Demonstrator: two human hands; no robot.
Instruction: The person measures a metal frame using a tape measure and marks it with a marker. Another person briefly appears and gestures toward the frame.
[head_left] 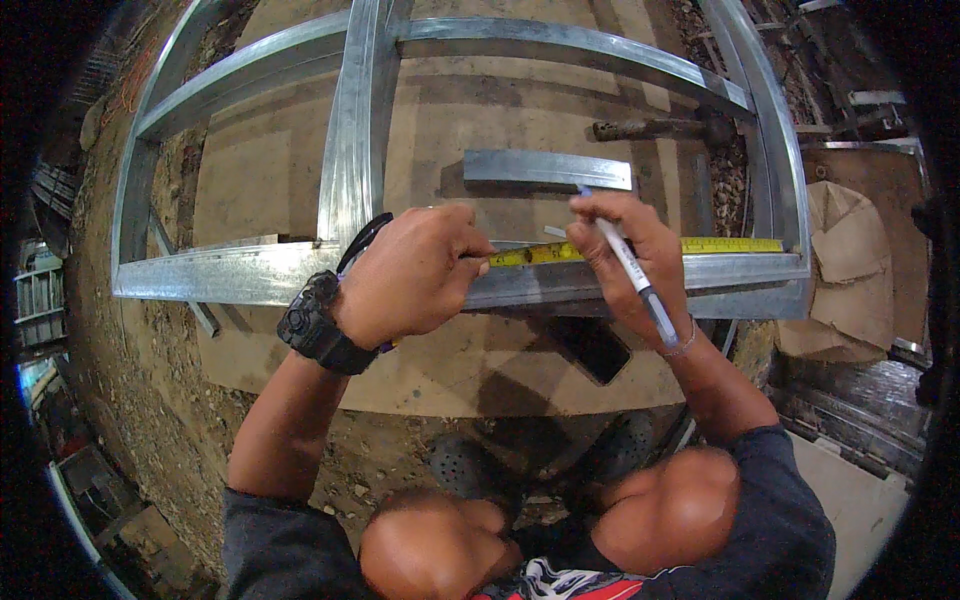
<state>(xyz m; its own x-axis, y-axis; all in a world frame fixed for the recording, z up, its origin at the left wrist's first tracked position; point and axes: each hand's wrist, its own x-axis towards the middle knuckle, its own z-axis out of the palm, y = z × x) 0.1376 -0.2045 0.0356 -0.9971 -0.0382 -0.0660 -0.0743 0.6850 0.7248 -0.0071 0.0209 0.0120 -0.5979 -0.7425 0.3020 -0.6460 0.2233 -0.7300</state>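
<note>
Two hands (410, 270), one pen (636, 275), one tape measure (535, 254), one hammer (650, 130), one wristwatch (318, 322)

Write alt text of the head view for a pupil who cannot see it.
A person's left hand pinches a yellow measuring tape stretched along a silvery metal frame, while the right hand holds a pen over the tape. A short metal piece lies inside the frame, on brown sheeting.

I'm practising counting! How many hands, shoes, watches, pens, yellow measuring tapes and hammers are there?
Hands: 2 (left hand, right hand)
Shoes: 2 (left shoe, right shoe)
Watch: 1
Pen: 1
Yellow measuring tape: 1
Hammer: 1
Total: 8
</note>
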